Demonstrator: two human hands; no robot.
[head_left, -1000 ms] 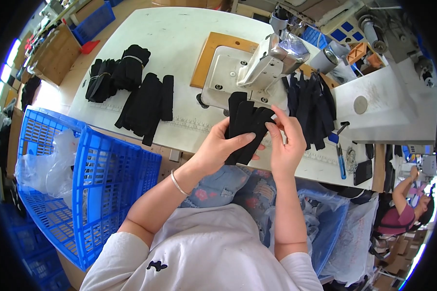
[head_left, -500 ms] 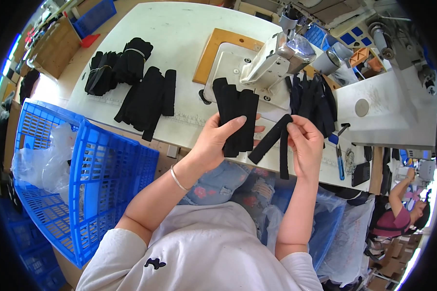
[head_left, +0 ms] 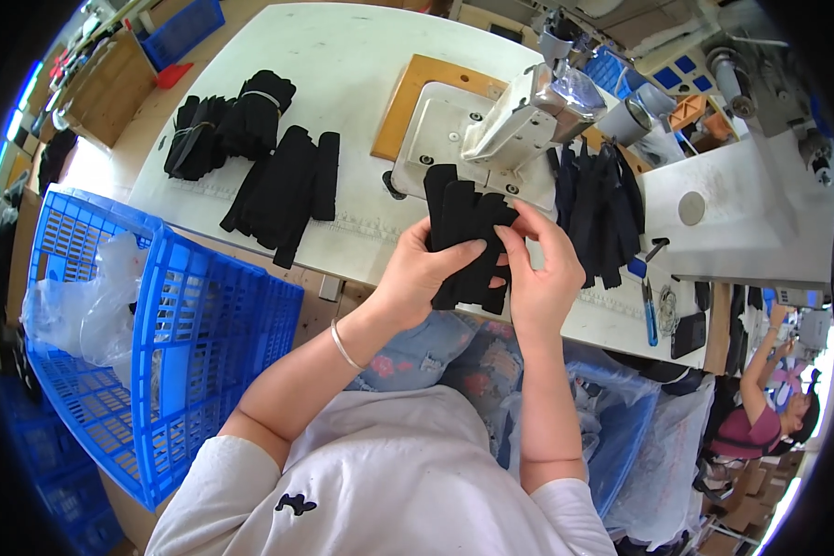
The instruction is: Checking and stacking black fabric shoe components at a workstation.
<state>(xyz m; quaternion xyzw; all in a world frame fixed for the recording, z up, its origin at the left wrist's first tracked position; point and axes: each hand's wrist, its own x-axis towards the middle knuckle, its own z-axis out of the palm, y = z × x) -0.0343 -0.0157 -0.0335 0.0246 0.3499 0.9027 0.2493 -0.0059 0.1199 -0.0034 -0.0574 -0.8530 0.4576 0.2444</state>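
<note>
A bundle of black fabric strips [head_left: 463, 218] is gripped in my left hand [head_left: 426, 269], thumb across the front and fingers behind. My right hand [head_left: 542, 269] pinches the upper right of the same bundle, at the end of a black strip. Both hands are above the near edge of the white table [head_left: 352, 269], in front of a sewing machine [head_left: 519, 120]. Left of them on the table lies a loose pile of black strips [head_left: 273, 195]. Behind that pile are two tied bundles of black strips [head_left: 255, 111].
A blue plastic crate [head_left: 148, 352] with a clear plastic bag stands at my left. More dark strips [head_left: 593, 208] hang beside the machine. Blue-handled snips [head_left: 650, 310] and a black phone [head_left: 688, 335] lie at the table's right end. Another person [head_left: 755, 417] sits at far right.
My right hand has moved left, bringing the separate folded strip from beside the bundle onto it. The left hand still holds the bundle, slightly shifted to the right.
</note>
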